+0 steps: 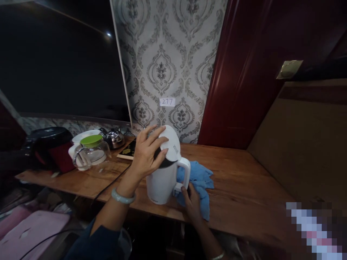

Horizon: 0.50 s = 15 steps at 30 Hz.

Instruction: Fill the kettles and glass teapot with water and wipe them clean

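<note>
A white electric kettle stands upright near the front edge of the wooden table, its handle to the right. Its white lid is tilted up, with a dark gap beneath. My left hand grips the left edge of the lid, fingers spread along it and thumb below. Low on the kettle handle, the thumb and fingers of my right hand are closed around its bottom end; part of the grip is hidden. A crumpled blue cloth lies behind and right of the handle.
On the left of the table stand a glass pot with a green lid, a shiny metal teapot and a black-and-red appliance. A dark cable crosses the table. A large brown panel borders the right side.
</note>
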Tool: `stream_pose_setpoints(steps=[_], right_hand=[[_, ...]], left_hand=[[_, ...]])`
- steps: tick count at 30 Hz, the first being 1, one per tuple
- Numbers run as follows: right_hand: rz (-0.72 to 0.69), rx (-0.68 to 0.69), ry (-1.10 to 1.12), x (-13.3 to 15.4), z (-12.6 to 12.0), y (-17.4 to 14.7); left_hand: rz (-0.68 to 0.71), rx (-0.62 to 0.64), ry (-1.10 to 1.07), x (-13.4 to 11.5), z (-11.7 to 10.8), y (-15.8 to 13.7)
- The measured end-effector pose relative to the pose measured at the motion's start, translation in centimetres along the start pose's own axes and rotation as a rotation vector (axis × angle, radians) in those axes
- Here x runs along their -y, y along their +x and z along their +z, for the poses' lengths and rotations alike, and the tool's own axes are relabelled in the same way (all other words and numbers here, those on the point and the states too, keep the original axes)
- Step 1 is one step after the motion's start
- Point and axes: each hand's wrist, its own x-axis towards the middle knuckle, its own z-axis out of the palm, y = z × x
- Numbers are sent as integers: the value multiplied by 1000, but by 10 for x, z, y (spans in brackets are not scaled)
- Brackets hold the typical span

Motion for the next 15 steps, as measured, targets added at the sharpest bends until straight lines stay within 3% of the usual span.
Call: stream_pose_setpoints(steps=[8, 15], right_hand=[[1, -2, 9, -2, 0, 0], [17, 8, 14, -3, 0, 0]], left_hand=[[-115, -114, 1, 21, 5, -20], [-195, -100, -62, 26, 6, -45]])
